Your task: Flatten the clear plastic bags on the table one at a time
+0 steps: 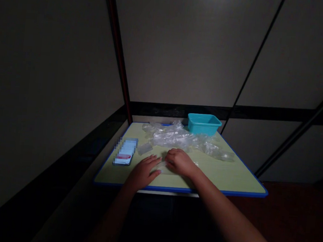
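A thin, clear plastic bag [164,169] lies flat near the front of the table, partly covered by both hands and faint against the yellow top. My left hand [143,172] rests on its left side, fingers stretched out and thumb apart. Bent over the bag, my right hand [179,162] has its fingers curled together at the bag's upper part; the fingertips are mostly hidden. Just beyond the hands spreads a crumpled heap of clear plastic bags [174,137]. A small, flat, greyish plastic piece [145,148] lies above my left hand.
A turquoise plastic basket [203,125] stands at the back right of the table [230,178], which has a blue edge. A phone [126,151] with a lit screen lies at the left. Panelled walls [184,55] rise behind and to the left.
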Demonstrator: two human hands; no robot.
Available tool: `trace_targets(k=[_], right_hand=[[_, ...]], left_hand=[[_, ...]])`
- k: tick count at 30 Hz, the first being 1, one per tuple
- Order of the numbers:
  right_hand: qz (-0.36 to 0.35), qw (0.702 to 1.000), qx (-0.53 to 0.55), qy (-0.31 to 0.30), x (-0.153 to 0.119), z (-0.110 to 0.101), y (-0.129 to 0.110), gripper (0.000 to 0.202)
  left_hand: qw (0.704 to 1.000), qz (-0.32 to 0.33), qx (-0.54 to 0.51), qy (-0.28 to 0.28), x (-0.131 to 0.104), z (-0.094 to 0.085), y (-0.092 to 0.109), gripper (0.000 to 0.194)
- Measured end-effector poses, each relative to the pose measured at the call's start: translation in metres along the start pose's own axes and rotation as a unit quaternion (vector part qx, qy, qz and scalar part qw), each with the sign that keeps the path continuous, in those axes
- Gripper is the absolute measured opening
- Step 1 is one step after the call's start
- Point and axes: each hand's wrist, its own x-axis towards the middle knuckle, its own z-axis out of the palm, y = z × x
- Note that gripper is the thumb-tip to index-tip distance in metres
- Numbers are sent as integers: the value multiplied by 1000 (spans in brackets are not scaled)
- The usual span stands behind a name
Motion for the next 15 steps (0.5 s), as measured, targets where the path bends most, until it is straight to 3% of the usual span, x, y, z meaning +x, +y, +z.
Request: trace_targets(k=[9, 15], right_hand=[[10, 998, -65, 19, -2, 8, -4, 13], [-6, 995, -97, 19, -2, 14, -9, 14]], left_hand=[[999, -45, 16, -14, 3, -3, 8, 53], [999, -22, 27, -19, 3, -8, 11, 53]])
